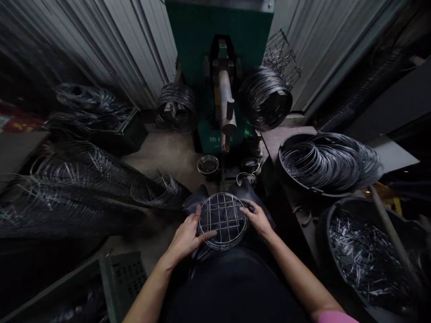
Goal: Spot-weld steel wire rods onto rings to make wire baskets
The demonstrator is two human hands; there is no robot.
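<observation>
A small stack of round wire racks (223, 217), each a ring with crossed wires inside, lies over my lap at the lower middle. Along its left rim my left hand (188, 235) is closed, with the thumb over the top wires and orange-brown covering on the fingers. At the upper right rim my right hand (257, 217) grips the same stack with thumb and bent fingers. Beyond the stack stands a green machine (188, 36), its metal electrode arm (226, 96) reaching toward me.
To the right, a black basin (286, 177) holds many wire rings (323, 163), and a tub (332, 251) holds short wire pieces (370, 255). Wire coils (266, 98) flank the machine. Wire-ring stacks (90, 166) and a green crate (124, 273) stand at left.
</observation>
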